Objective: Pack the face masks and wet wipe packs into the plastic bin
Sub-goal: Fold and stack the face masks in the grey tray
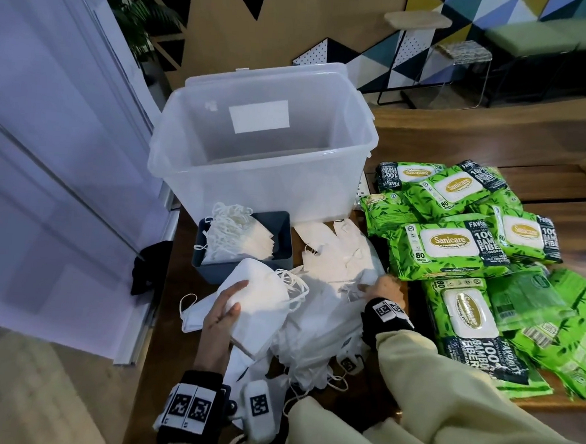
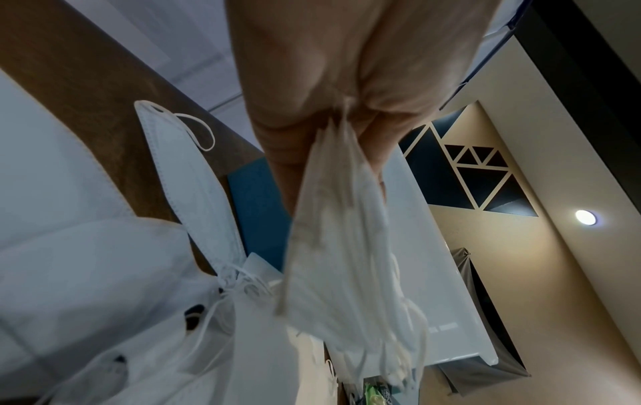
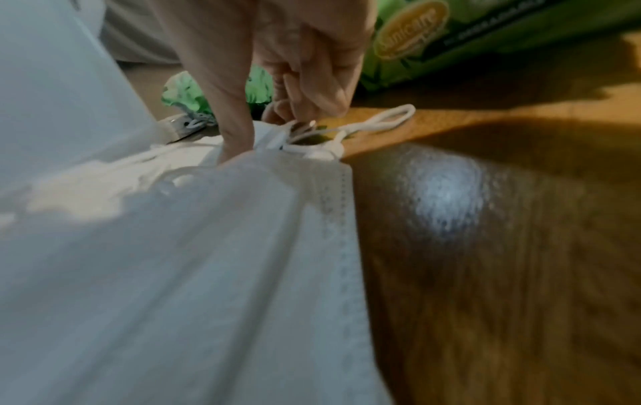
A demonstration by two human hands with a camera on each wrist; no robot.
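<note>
Left hand [image 2: 333,82], seen from the wrist: the fingers [image 2: 284,142] pinch the top edge of a stack of white masks [image 2: 340,260], which hangs below them with ear loops trailing at its lower end. Left of the fingers, a single mask [image 2: 194,186] and further masks lie on the brown tabletop [image 2: 86,82]. Just behind the held stack stand a blue box [image 2: 256,208] and a translucent bin [image 2: 447,301].

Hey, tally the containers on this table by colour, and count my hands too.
Clear plastic bin: 1
Dark blue tray: 1
Hands: 2 (left hand, right hand, both gripping face masks)
Total: 4
</note>
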